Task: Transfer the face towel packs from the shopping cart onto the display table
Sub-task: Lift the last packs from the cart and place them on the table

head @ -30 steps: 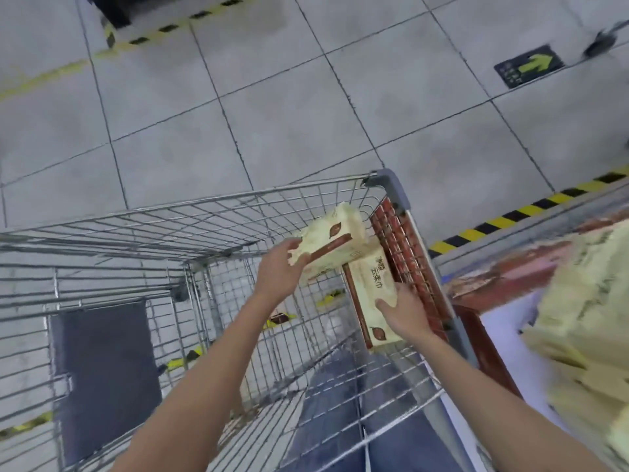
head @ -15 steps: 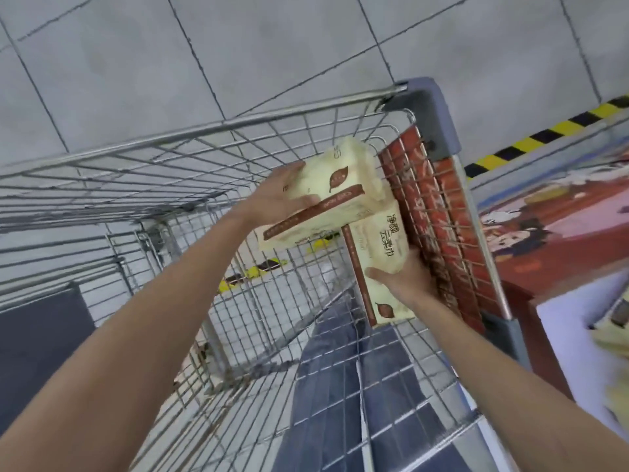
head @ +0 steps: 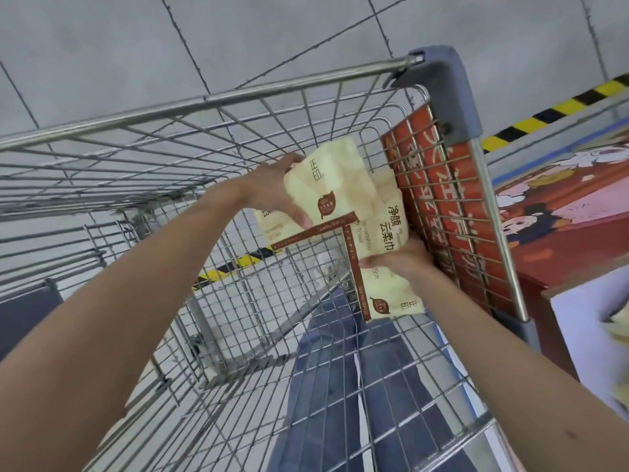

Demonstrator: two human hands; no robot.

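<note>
Head view: I count two packs, both inside cart [head: 238, 93], by right wall. Left hand [head: 272, 195] grips upper pack [head: 326, 185]; right hand [head: 401, 264] grips lower pack [head: 384, 253]. No others visible in cart, so I judge these last. Table [head: 578, 321] at right: blurred packs [head: 617, 318] at edge, uncountable. Left to do: carry both across.

Cream, brown-banded upper pack [head: 326, 178], lower pack [head: 388, 229] touching it, inside shopping cart [head: 238, 93]

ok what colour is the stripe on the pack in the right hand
Dark brown, on the cream pack; head view.
</note>
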